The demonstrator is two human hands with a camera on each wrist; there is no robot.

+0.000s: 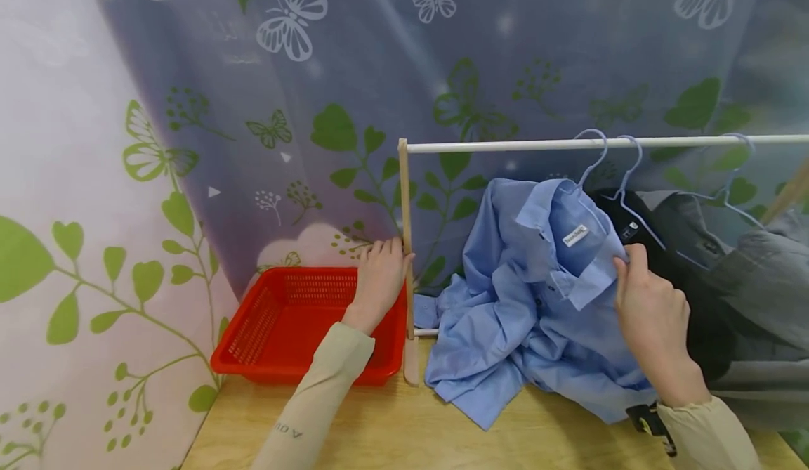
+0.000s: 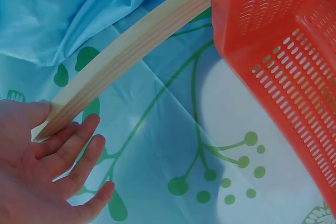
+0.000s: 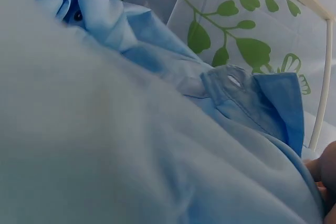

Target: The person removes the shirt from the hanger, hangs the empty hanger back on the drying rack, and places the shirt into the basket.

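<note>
A light blue button shirt (image 1: 543, 294) hangs on a blue wire hanger (image 1: 594, 164) hooked over the white rail (image 1: 505, 145). My right hand (image 1: 657, 312) pinches the shirt near its collar and shoulder; in the right wrist view shirt cloth (image 3: 210, 150) covers most of the picture and only a bit of the hand (image 3: 326, 182) shows. On the left, my left hand (image 1: 381, 277) holds the rack's upright wooden post (image 1: 406, 210). In the left wrist view the thumb and index finger lie on either side of this post, the other fingers spread loosely.
A red plastic basket (image 1: 303, 370) stands on the wooden table (image 1: 404, 421), left of the post. Right of the shirt hang a black garment (image 1: 701, 315) and a grey one (image 1: 752, 266) on more hangers. Behind is a cloth (image 1: 366, 55) printed with butterflies and leaves.
</note>
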